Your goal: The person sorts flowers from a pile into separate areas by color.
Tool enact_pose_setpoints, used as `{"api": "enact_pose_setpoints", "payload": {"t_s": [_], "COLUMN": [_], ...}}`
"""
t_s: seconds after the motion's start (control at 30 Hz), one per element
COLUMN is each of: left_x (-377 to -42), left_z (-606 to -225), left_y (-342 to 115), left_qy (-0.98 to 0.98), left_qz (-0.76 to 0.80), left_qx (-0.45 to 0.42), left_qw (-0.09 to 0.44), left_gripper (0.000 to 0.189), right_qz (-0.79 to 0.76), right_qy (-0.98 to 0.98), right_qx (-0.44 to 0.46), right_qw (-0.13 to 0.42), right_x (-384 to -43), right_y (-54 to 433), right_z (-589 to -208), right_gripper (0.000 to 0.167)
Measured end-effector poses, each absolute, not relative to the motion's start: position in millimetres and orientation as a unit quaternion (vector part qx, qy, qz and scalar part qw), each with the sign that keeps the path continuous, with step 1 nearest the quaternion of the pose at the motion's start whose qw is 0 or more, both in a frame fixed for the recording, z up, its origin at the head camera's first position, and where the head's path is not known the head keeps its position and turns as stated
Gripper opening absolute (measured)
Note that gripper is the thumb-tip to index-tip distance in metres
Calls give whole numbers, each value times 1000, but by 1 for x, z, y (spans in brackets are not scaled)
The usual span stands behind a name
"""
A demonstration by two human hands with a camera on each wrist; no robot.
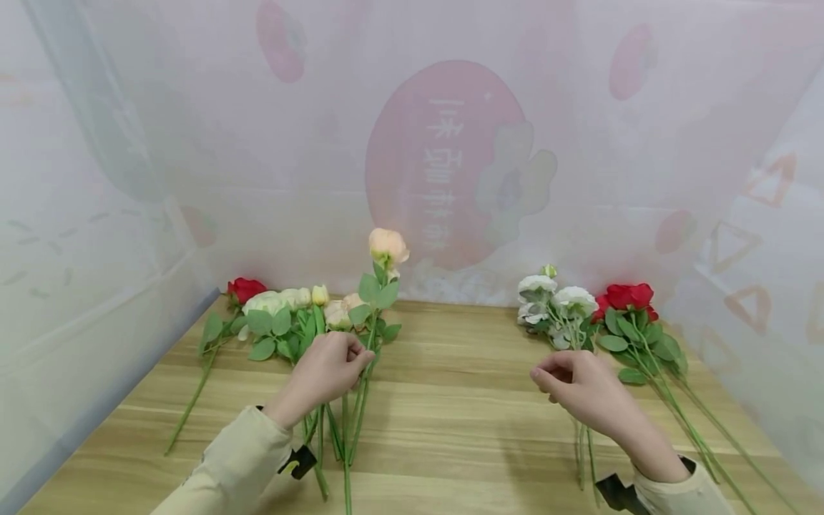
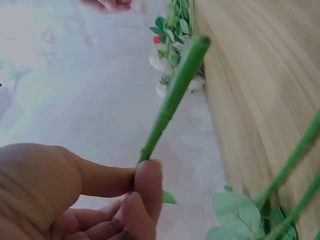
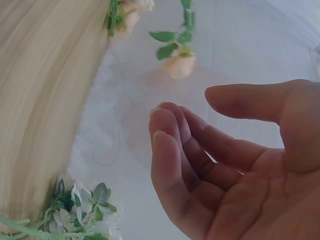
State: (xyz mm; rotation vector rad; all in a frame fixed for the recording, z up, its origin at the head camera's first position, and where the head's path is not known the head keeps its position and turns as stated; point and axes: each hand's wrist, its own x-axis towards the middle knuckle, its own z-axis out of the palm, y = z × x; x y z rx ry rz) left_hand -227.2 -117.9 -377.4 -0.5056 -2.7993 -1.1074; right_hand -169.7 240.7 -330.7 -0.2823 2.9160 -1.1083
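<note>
My left hand (image 1: pixel 328 368) pinches a green stem (image 2: pixel 172 100) between thumb and forefinger. That stem belongs to a peach artificial flower (image 1: pixel 388 245), held upright with its bloom above the others and leaves below it. The cut end of the stem points toward the camera in the left wrist view. My right hand (image 1: pixel 582 390) hovers over the table, fingers loosely bent and thumb apart from them, with nothing between. Nearest to it lie white flowers (image 1: pixel 573 302), whose stems pass partly behind the hand. In the right wrist view the peach bloom (image 3: pixel 180 66) hangs beyond the fingertips.
On the wooden table (image 1: pixel 450 415), left, lie a red rose (image 1: pixel 246 289), pale green-white blooms (image 1: pixel 267 303), a yellowish bud (image 1: pixel 320 295) and other peach flowers (image 1: pixel 337 315). Red roses (image 1: pixel 629 295) lie at the right. A printed curtain (image 1: pixel 309 157) stands behind the table's back edge.
</note>
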Motion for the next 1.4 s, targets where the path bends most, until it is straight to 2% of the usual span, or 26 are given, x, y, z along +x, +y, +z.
{"api": "enact_pose_setpoints", "payload": {"t_s": [0.1, 0.33, 0.47, 0.63, 1.13, 1.4], "left_x": [-221, -209, -203, -192, -168, -164], "left_z": [-373, -368, -369, -371, -381, -388], "left_y": [-112, -96, -87, -77, -57, -52], "left_qy": [-900, -863, -841, -813, -770, -760], "left_qz": [-395, -451, -477, -509, -545, -541], "left_qx": [-177, -207, -228, -256, -315, -345], "left_qw": [59, 93, 114, 118, 107, 103], "left_gripper": [23, 11, 8, 9, 9, 11], "right_qz": [-361, -413, -461, -495, -554, -558], "right_qy": [928, 905, 877, 854, 814, 804], "right_qx": [-95, -103, -132, -157, -172, -205], "right_qw": [0, -9, 3, 21, 9, 3], "right_x": [-169, -170, -169, -167, -156, -159], "right_y": [239, 232, 224, 212, 164, 148], "right_z": [-332, -337, -341, -344, -334, -341], "right_gripper": [15, 18, 23, 25, 30, 24]}}
